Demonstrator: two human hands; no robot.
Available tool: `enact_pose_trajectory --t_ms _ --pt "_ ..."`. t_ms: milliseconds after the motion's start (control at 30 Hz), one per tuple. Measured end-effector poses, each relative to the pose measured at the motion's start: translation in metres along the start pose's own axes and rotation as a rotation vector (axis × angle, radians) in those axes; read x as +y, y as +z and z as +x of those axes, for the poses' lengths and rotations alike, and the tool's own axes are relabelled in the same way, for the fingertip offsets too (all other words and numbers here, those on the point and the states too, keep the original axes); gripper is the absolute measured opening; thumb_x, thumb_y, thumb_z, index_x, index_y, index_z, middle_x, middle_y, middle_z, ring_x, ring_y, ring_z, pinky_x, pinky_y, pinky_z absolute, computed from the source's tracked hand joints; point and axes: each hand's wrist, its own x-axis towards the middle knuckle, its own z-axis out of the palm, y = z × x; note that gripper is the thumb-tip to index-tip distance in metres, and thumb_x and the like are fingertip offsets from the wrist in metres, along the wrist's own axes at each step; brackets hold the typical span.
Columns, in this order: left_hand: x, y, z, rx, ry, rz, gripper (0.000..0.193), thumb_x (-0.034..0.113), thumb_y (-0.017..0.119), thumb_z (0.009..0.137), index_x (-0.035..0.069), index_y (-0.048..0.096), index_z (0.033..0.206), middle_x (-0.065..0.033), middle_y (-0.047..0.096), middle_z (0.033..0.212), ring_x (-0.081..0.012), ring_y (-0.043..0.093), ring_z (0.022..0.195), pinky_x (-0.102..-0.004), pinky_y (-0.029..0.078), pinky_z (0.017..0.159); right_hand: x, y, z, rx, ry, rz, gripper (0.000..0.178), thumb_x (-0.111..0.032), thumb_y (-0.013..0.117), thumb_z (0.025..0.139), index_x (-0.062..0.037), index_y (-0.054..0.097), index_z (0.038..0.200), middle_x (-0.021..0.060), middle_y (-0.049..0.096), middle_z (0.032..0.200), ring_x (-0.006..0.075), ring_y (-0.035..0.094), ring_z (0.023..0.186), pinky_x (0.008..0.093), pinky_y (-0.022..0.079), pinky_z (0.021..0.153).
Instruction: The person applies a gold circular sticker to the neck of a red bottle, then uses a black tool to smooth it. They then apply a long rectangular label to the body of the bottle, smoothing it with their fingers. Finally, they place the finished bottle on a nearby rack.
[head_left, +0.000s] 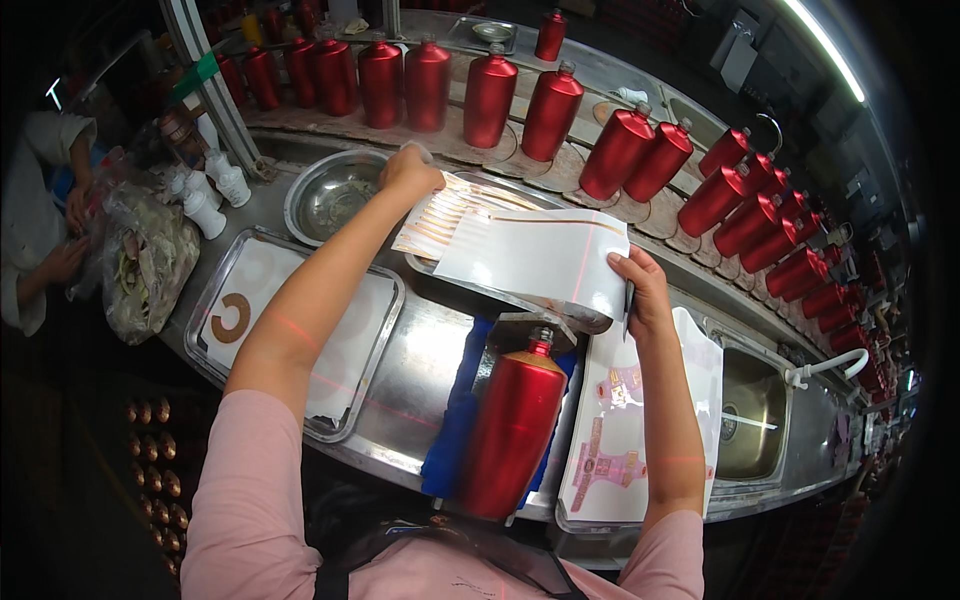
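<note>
My right hand (pixel 642 285) pinches the right edge of a glossy white sheet (pixel 540 250), which has a thin gold line near its far edge. A narrow dark thing shows just below those fingers, too small to name. Under its left part lies a sheet of gold strips (pixel 430 225). My left hand (pixel 408 175) is closed at that sheet's far left corner, its fingertips partly hidden. Both sheets lie over a metal tray (pixel 470 285). Closer to me, a red bottle (pixel 515 425) leans on a blue cloth (pixel 455 450), its uncapped neck pointing away; neither hand touches it.
A metal bowl (pixel 325 200) and a tray with a gold ring-shaped piece (pixel 230 318) are at left. White sheets with pink decals (pixel 610 465) and a sink (pixel 750 420) are at right. Red bottles (pixel 490 100) line the far conveyor. Another person's hand (pixel 62 262) is far left.
</note>
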Motion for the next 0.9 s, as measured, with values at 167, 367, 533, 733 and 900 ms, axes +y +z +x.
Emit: enact_pose_trajectory --t_ms 167,367,533,733,900 --pt "-0.013 -0.002 0.008 -0.060 -0.084 -0.309 0.052 0.015 0.082 0.064 0.003 0.071 0.114 -0.0172 0.073 0.115 -0.0315 0.069 0.111 -0.0383 0.053 0.096 0.002 -0.003 -0.004 0.015 0.033 -0.059 0.025 -0.006 0.072 0.087 0.0024 0.068 0.110 0.0100 0.074 0.099 0.0156 0.071 0.083 0.0279 0.056 0.078" --pt "-0.005 -0.005 -0.011 0.152 0.127 -0.121 0.040 0.009 0.071 0.074 0.008 0.072 0.114 -0.0135 0.074 0.107 -0.0298 0.070 0.104 -0.0388 0.053 0.090 0.005 -0.005 -0.004 0.012 0.005 -0.142 0.027 -0.008 0.073 0.088 0.0027 0.069 0.112 0.0076 0.074 0.097 0.0124 0.070 0.080 0.0258 0.056 0.076" --pt "0.020 0.009 -0.042 -0.060 0.485 -0.174 0.037 0.001 0.058 0.087 0.008 0.069 0.121 -0.0125 0.073 0.096 -0.0264 0.070 0.091 -0.0328 0.052 0.086 0.004 -0.001 -0.005 0.023 -0.055 -0.258 0.029 -0.008 0.072 0.086 0.0050 0.068 0.112 0.0096 0.073 0.096 0.0135 0.069 0.081 0.0267 0.055 0.075" --pt "0.048 0.033 -0.053 -0.255 0.659 -0.185 0.027 0.005 0.050 0.091 0.001 0.069 0.110 -0.0240 0.070 0.103 -0.0416 0.065 0.100 -0.0457 0.051 0.087 0.003 0.002 -0.008 0.049 -0.114 -0.424 0.030 -0.008 0.073 0.085 0.0054 0.069 0.111 0.0087 0.073 0.095 0.0131 0.068 0.082 0.0265 0.054 0.077" --pt "0.063 0.052 -0.056 -0.342 0.731 -0.146 0.024 0.007 0.050 0.091 -0.002 0.070 0.102 -0.0247 0.070 0.102 -0.0436 0.065 0.102 -0.0476 0.051 0.087 0.007 0.001 -0.008 0.033 -0.165 -0.420 0.030 -0.006 0.073 0.085 0.0050 0.069 0.113 0.0075 0.074 0.095 0.0118 0.068 0.081 0.0257 0.054 0.076"
